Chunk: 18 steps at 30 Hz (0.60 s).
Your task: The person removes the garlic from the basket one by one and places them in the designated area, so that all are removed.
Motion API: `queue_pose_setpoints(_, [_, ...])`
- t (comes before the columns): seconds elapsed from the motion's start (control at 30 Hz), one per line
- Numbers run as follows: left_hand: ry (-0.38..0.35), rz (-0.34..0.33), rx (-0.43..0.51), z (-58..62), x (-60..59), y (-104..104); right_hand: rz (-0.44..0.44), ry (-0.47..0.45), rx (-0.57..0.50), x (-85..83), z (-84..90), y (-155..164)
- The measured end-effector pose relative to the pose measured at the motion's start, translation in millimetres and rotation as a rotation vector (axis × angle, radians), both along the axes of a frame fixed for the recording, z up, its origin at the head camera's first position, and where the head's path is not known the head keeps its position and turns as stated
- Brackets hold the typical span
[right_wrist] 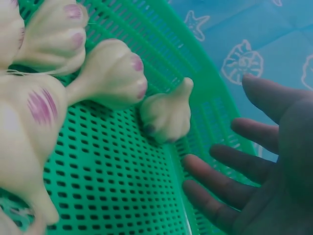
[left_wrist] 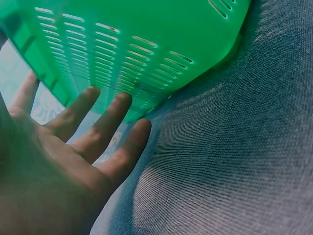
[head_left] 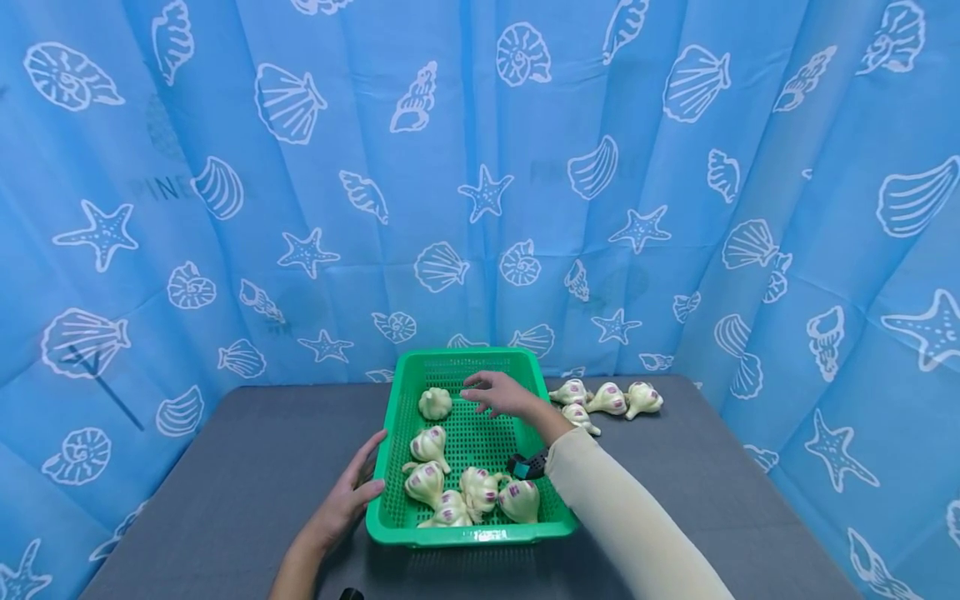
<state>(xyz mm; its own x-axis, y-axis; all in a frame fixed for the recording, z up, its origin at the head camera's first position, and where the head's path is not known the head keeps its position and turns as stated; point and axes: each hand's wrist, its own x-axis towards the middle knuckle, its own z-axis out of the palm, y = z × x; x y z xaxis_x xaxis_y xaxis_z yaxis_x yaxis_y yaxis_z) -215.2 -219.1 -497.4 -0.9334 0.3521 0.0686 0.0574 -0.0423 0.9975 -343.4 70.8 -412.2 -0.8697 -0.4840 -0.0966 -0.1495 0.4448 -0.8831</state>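
A green perforated plastic basket (head_left: pixel 531 363) sits on the grey table and holds several garlic bulbs. One bulb (head_left: pixel 434 403) lies alone near its far left; the others cluster at the near end (head_left: pixel 465 492). My right hand (head_left: pixel 495 392) hovers open over the basket's far part, palm down and empty; in the right wrist view its fingers (right_wrist: pixel 220 181) spread beside that lone bulb (right_wrist: pixel 166 115). With straight fingers, my left hand (head_left: pixel 356 492) rests against the basket's left outer wall (left_wrist: pixel 122 54). More garlic bulbs (head_left: pixel 607 400) lie on the table to the basket's right.
Grey cloth covers the table (head_left: pixel 247 467), with bare surface left and right of the basket. A blue curtain with shell and starfish prints (head_left: pixel 480 167) closes off the back and both sides.
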Motion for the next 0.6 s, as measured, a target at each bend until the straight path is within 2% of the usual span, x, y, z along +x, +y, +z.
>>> queue_pose_setpoints(0.23, [0.016, -0.014, 0.004, -0.9, -0.6, -1, 0.116, -0.101, 0.020, -1.4, -8.9, -9])
queue_pose_setpoints(0.37, [0.019, -0.022, 0.007, -1.0, -1.0, -1, 0.152, -0.146, 0.025, -0.8, -13.3, -15])
queue_pose_setpoints(0.6, [0.031, -0.018, 0.008, 0.2, -0.2, -1, 0.197, -0.137, 0.085, 2.9, -17.7, -30])
